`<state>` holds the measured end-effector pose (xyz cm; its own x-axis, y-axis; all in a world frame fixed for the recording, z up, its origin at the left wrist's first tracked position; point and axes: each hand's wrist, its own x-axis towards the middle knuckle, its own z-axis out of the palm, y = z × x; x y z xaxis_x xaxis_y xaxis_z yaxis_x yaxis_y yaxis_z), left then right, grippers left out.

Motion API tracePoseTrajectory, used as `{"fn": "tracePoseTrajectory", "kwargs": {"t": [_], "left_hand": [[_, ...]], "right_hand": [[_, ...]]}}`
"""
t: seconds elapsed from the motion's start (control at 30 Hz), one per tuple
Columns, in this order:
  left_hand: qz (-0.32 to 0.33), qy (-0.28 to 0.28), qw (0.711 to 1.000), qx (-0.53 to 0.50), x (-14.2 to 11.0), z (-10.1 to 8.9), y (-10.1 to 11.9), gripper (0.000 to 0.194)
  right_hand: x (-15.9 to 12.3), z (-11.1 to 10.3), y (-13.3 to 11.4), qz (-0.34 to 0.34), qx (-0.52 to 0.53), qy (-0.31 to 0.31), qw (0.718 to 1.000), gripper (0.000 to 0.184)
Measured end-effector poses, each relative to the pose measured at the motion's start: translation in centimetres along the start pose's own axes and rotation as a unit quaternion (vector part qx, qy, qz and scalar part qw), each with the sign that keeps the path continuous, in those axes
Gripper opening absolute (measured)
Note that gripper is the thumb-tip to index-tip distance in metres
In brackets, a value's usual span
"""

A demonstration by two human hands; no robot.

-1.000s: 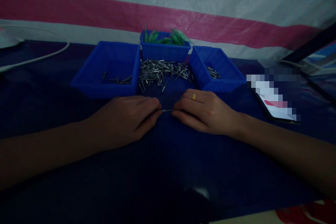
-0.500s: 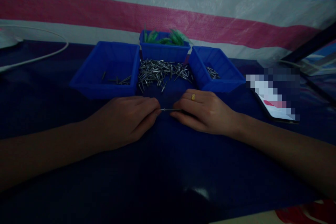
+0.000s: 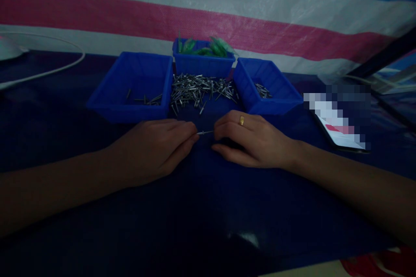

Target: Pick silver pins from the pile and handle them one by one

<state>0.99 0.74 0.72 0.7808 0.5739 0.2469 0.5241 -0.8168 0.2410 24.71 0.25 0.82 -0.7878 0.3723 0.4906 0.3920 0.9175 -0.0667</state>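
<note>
A thin silver blind rivet point(image 3: 203, 132) spans the small gap between my hands, low over the table. My left hand point(image 3: 162, 145) is closed, pinching one end of the rivet between thumb and fingertips. At the other end, my right hand point(image 3: 250, 138), with a gold ring, has its thumb parted from its curled fingers. The rivet's thin tip runs to the right fingers; whether it touches them cannot be made out. Just beyond the hands lies a loose pile of similar rivets point(image 3: 191, 90).
Blue bins stand around the pile: a left bin point(image 3: 130, 110) and a right bin point(image 3: 271, 106) with some rivets inside, and a back bin point(image 3: 204, 66) holding green plastic packets. A phone point(image 3: 341, 132) lies at right. A white cable point(image 3: 65, 66) curves at left, before a striped sheet.
My right thumb has come away from the fingers, opening a gap. The rivet has tilted slightly, its right end higher. My left hand stays almost still.
</note>
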Motion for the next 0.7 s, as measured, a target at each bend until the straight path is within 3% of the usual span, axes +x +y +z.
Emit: {"fn": "tracePoseTrajectory", "kwargs": {"t": [0.13, 0.27, 0.4, 0.53, 0.7], "left_hand": [[0.014, 0.014, 1.000, 0.011, -0.12, 0.15, -0.08, 0.032], [-0.003, 0.031, 0.999, -0.016, -0.24, 0.27, -0.05, 0.020], [-0.032, 0.026, 0.999, -0.033, -0.19, 0.20, -0.01, 0.013], [-0.021, -0.004, 1.000, -0.010, -0.10, 0.08, -0.01, 0.016], [0.015, -0.024, 1.000, 0.008, 0.05, 0.06, -0.03, 0.022]], "right_hand": [[0.16, 0.00, -0.04, -0.040, -0.023, -0.004, 0.999, 0.023], [0.12, 0.17, -0.03, -0.039, -0.025, 0.013, 0.999, 0.024], [0.08, 0.23, 0.08, 0.011, 0.005, 0.039, 0.999, 0.022], [0.18, -0.14, -0.08, 0.074, 0.056, 0.089, 0.992, 0.015], [0.19, -0.21, -0.24, 0.208, 0.131, 0.151, 0.958, 0.020]]}}
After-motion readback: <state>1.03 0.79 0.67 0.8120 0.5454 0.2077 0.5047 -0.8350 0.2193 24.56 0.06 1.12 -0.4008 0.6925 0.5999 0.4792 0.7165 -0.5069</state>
